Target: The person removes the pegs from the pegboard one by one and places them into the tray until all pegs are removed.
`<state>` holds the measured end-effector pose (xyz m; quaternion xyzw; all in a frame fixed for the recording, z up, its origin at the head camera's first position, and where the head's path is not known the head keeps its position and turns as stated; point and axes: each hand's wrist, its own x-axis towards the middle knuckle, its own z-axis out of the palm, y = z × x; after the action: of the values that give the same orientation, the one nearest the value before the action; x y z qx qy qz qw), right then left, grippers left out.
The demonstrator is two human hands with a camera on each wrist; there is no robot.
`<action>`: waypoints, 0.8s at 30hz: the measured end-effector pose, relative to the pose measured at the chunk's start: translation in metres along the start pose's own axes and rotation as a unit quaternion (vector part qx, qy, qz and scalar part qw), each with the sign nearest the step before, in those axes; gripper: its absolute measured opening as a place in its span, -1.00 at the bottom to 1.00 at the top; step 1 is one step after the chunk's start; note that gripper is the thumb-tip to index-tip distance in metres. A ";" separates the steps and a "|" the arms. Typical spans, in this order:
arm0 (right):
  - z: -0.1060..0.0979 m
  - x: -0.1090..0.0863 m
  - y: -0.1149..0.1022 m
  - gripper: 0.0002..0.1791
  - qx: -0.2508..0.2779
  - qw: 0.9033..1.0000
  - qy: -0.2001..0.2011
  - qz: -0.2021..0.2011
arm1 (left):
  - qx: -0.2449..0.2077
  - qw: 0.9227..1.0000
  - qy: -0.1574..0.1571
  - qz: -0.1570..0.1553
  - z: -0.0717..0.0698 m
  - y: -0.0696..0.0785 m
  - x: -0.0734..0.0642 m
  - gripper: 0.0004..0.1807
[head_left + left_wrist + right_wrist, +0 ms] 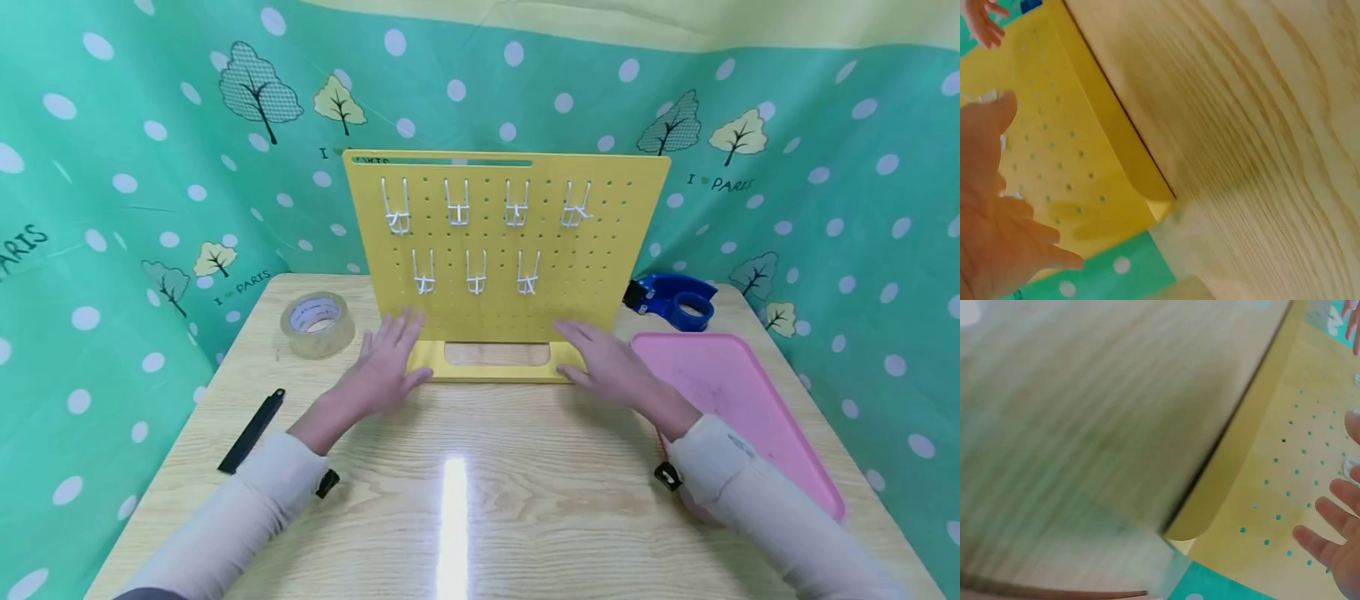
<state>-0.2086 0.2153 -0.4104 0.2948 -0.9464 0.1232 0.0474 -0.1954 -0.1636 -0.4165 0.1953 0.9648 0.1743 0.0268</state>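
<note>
A yellow pegboard (pixel 495 321) stands upright on its flat base at the back middle of the table. Several white wire hooks (pixel 476 284) hang on it in two rows. By the base's left end is my left hand (pixel 377 367), fingers straight and spread, holding nothing. My right hand (pixel 609 365) is at the right end in much the same pose, also with nothing in it. In the left wrist view, the left hand (pixel 991 206) is in front of the perforated panel (pixel 1054 144). Fingers of the right hand (pixel 1344 537) show at the right wrist view's edge. Contact with the board cannot be told.
To the left lie a roll of clear tape (pixel 318 325) and a slim black tool (pixel 252 432). A blue tape dispenser (pixel 678 302) sits at the back right, behind a pink tray (pixel 750 400) partly covered by my right forearm. A patterned green curtain (pixel 480 108) surrounds the table.
</note>
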 end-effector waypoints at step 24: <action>0.006 0.097 -0.013 -0.71 0.073 0.947 0.311 0.041 | -0.305 0.886 0.324 -0.128 -0.035 -0.039 0.065 -0.41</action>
<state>-0.2808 0.1503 -0.3976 0.2051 -0.8845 0.2790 0.3125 -0.2736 -0.1838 -0.3958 -0.0147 0.8354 0.5090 -0.2067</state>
